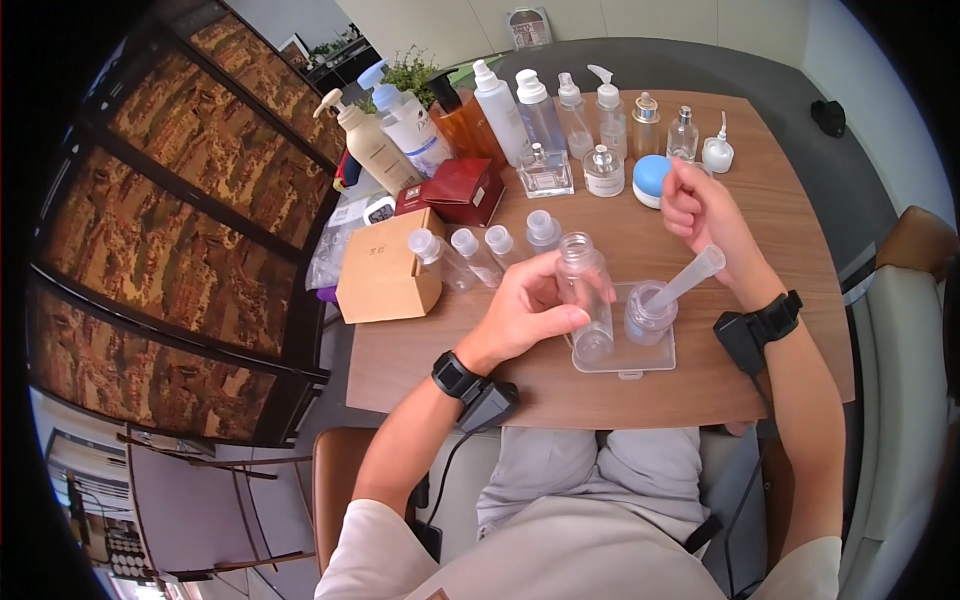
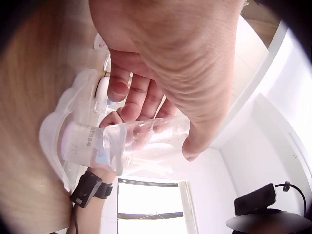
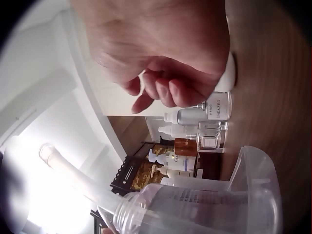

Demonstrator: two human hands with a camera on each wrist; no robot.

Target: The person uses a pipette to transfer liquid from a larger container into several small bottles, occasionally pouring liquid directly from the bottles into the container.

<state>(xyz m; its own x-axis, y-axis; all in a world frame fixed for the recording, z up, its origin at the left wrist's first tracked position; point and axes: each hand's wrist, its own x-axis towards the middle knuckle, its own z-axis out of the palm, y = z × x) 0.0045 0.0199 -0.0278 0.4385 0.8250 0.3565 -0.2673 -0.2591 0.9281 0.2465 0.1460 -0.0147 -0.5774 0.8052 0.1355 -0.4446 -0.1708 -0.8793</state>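
Note:
My left hand (image 1: 520,318) grips a clear, uncapped bottle (image 1: 583,283) upright above the left part of a clear tray (image 1: 655,360). In the left wrist view, thumb and fingers of that hand (image 2: 180,63) lie around the bottle (image 2: 158,144). On the tray stands a small clear jar (image 1: 645,325) with a translucent tube (image 1: 692,280) slanting out of its mouth; the right wrist view shows this jar (image 3: 190,207) and tube (image 3: 80,173) close up. My right hand (image 1: 712,215) is raised behind the tube, its fingers (image 3: 165,91) curled with nothing visible in them.
Several small clear bottles (image 1: 465,243) stand left of my left hand, beside a cardboard box (image 1: 385,270). Pump and perfume bottles (image 1: 500,115) line the far side of the table, with a dark red box (image 1: 468,192). A blue-lidded jar (image 1: 652,177) is beside my right hand.

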